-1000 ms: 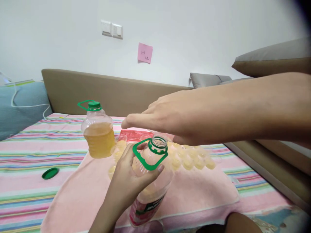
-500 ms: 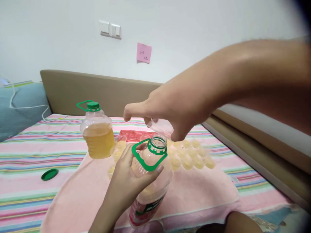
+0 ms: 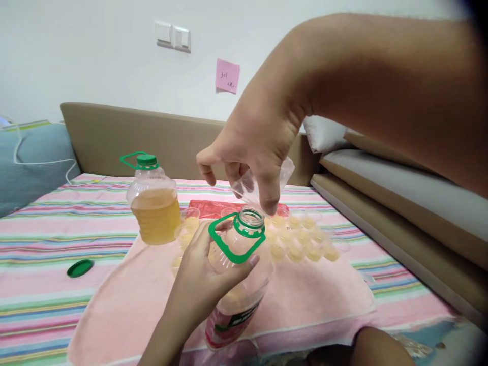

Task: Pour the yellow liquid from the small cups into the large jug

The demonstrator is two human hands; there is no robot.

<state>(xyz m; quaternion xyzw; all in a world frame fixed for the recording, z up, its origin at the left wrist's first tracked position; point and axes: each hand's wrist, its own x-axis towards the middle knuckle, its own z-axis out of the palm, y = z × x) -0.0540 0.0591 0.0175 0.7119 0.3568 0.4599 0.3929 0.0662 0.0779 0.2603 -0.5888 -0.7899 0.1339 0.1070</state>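
Bent more steeply at the wrist than 0.5 seconds ago, the right hand (image 3: 253, 137) grips 1 clear plastic container (image 3: 286, 174) between thumb and fingers, now tipped above an open bottle (image 3: 247, 295). That bottle, 1 of 2, sits toward 6 o'clock in the view on a pink cloth (image 3: 316, 300); the left hand (image 3: 204, 277) curls around its shoulder, apparently to keep it steady. The container's slant seems meant to aim its edge at the uncapped mouth; whether it holds liquid cannot be told.

From the open bottle, the capped bottle (image 3: 156, 216), partly full of yellow liquid, stands at 10 o'clock, probably set back to leave the arms room. 1 loose green cap (image 3: 80, 268) lies at 9 o'clock. Small yellow-filled cups (image 3: 295, 253) cluster at 2 o'clock, at least 9; others show at 11 o'clock, at least 3, partly behind the left hand. Overlap prevents an exact count. 1 red packet (image 3: 208, 207) lies toward 12 o'clock.
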